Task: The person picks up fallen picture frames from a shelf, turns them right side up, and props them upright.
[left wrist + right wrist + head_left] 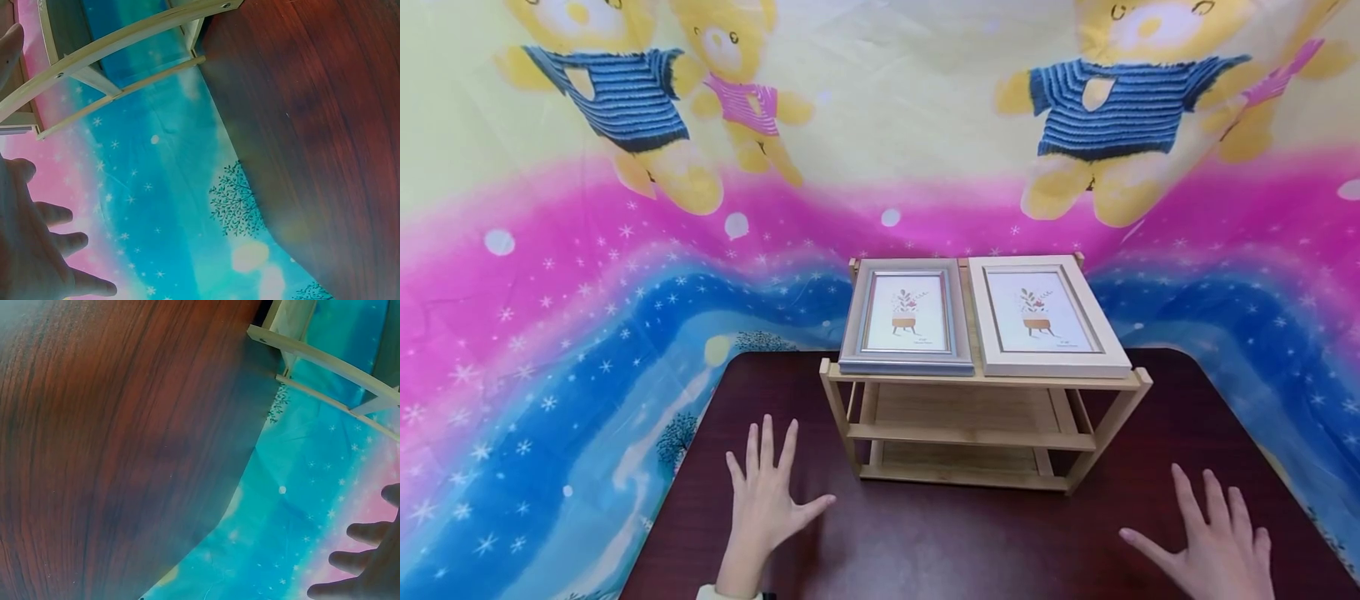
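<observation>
Two picture frames lie side by side on the top of a wooden rack in the head view. The grey-silver picture frame (906, 365) is on the left, the white picture frame (1056, 368) on the right; both show a potted-plant print. Under them, the rack (973, 435) has two lower shelves. My left hand (765, 496) is spread over the table, left of the rack, touching nothing. On the other side my right hand (1213, 542) is also spread, to the right and nearer me, with nothing in it. Spread fingers (69, 244) show in the left wrist view.
The rack stands towards the back of a dark red-brown table (962, 550) with rounded corners. Behind and around it hangs a cloth backdrop (895, 167) printed with teddy bears and snowflakes, close to the table's far edge.
</observation>
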### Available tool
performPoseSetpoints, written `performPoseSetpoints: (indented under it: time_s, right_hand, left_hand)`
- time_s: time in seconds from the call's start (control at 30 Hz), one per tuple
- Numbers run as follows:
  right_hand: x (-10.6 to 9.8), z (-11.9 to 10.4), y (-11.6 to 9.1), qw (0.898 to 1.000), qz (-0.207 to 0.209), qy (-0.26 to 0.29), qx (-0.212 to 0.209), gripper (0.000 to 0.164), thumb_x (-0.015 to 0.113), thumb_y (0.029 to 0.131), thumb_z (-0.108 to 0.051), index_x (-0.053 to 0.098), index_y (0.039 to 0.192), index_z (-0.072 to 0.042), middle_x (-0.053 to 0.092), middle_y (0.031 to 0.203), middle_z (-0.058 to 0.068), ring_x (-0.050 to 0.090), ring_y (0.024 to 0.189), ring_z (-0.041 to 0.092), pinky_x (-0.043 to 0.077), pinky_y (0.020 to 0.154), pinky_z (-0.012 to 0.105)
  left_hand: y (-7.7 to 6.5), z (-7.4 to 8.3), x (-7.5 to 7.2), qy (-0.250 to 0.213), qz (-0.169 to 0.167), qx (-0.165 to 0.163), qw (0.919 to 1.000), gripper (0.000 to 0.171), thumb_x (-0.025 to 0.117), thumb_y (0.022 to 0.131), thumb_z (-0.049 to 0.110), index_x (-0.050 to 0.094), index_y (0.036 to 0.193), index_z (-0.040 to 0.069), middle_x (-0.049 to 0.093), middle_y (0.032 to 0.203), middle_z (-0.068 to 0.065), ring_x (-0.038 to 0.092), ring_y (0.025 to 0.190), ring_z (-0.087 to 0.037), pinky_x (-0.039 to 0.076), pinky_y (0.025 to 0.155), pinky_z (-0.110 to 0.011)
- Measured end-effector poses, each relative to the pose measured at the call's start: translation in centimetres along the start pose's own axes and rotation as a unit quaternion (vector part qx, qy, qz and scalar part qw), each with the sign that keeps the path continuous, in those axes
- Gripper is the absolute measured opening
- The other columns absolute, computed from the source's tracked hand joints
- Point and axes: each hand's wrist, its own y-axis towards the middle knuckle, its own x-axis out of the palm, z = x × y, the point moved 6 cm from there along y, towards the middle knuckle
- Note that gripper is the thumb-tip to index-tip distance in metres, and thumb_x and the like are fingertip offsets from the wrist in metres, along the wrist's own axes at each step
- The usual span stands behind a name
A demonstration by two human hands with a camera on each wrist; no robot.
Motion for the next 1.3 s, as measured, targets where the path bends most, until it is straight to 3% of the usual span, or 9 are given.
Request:
performPoseSetpoints:
  time_s: [0.2,0.37,0.5,0.67,0.8,0.9,1.1,1.17,1.3]
  right_hand:
    - [-0.5,-0.4,0.2,1.0,-0.006,0.003,0.001,0.116,0.063,0.066,-0.067,-0.003,0.147,-0.015,0.004,0.142,0.033,-0.008,0.128,0.052,0.007,0.083,0.075]
    - [-1.6,-1.3,0.6,1.0,-0.003,0.001,-0.009,0.116,0.065,0.065,-0.065,0.002,0.147,-0.012,0.01,0.14,0.035,0.002,0.126,0.055,0.013,0.081,0.074]
    - [-2.9,-2.2,0.8,0.999,0.016,0.007,-0.027,0.116,0.067,0.064,-0.062,0.007,0.146,-0.007,0.016,0.137,0.037,0.003,0.127,0.054,0.014,0.089,0.071]
    - [-4.7,-3.5,1.0,0.998,0.036,0.019,-0.041,0.117,0.07,0.063,-0.06,0.007,0.146,-0.007,0.012,0.14,0.036,-0.003,0.131,0.048,0.002,0.101,0.061]
    - [-6.2,-4.8,1.3,0.995,0.061,0.035,-0.066,0.117,0.073,0.061,-0.058,0.011,0.146,-0.008,0.013,0.142,0.032,-0.001,0.133,0.043,0.004,0.102,0.061]
    - [-7.5,-5.8,1.6,0.992,0.083,0.051,-0.084,0.115,0.076,0.058,-0.055,0.018,0.145,-0.006,0.02,0.141,0.032,0.008,0.132,0.044,0.009,0.1,0.062]
    - [-10.7,-8.1,2.6,0.976,0.152,0.101,-0.115,0.101,0.081,0.056,-0.045,0.037,0.139,-0.006,0.04,0.131,0.028,0.036,0.115,0.049,0.027,0.089,0.062]
    - [-11.6,-9.0,2.8,0.969,0.175,0.119,-0.126,0.096,0.082,0.057,-0.042,0.042,0.136,-0.007,0.045,0.126,0.027,0.04,0.11,0.048,0.03,0.084,0.062]
    - [-13.0,-10.9,3.3,0.958,0.202,0.146,-0.144,0.088,0.083,0.056,-0.04,0.049,0.132,-0.01,0.053,0.118,0.025,0.045,0.106,0.044,0.034,0.078,0.059]
  left_hand:
    - [0.1,-0.1,-0.4,-0.003,0.003,0.0,1.0,0.116,0.066,0.054,0.073,0.019,0.145,0.019,0.008,0.149,-0.02,0.009,0.134,-0.04,0.011,0.093,-0.072]
    - [0.3,0.0,-1.2,-0.016,0.015,0.001,0.9998,0.116,0.068,0.054,0.071,0.02,0.145,0.018,0.008,0.149,-0.019,0.01,0.134,-0.039,0.013,0.093,-0.072]
    - [0.6,0.0,-2.3,-0.027,0.026,0.003,0.9993,0.117,0.07,0.054,0.068,0.017,0.146,0.019,0.007,0.15,-0.017,0.01,0.134,-0.038,0.013,0.094,-0.071]
    - [1.2,0.1,-3.7,-0.038,0.03,0.005,0.9988,0.117,0.071,0.055,0.067,0.016,0.147,0.019,0.005,0.15,-0.017,0.01,0.134,-0.039,0.011,0.095,-0.07]
    - [1.7,0.1,-4.6,-0.042,0.028,0.004,0.9987,0.116,0.071,0.056,0.066,0.014,0.147,0.02,0.005,0.151,-0.016,0.009,0.134,-0.039,0.011,0.095,-0.07]
    - [2.1,0.2,-5.4,-0.065,0.039,0.009,0.9971,0.111,0.07,0.06,0.062,0.015,0.147,0.019,0.005,0.151,-0.015,0.009,0.135,-0.037,0.012,0.096,-0.069]
    - [3.6,1.1,-7.7,-0.15,0.094,0.039,0.9835,0.095,0.051,0.075,0.069,0.018,0.147,0.017,0.011,0.151,-0.011,0.018,0.133,-0.036,0.015,0.1,-0.063]
    - [4.2,1.4,-8.4,-0.168,0.116,0.052,0.9775,0.092,0.044,0.077,0.071,0.02,0.146,0.014,0.015,0.15,-0.01,0.022,0.133,-0.034,0.017,0.101,-0.06]
    - [5.4,2.0,-9.7,-0.198,0.146,0.081,0.9659,0.089,0.042,0.08,0.069,0.025,0.144,0.01,0.022,0.149,-0.01,0.027,0.131,-0.031,0.024,0.101,-0.055]
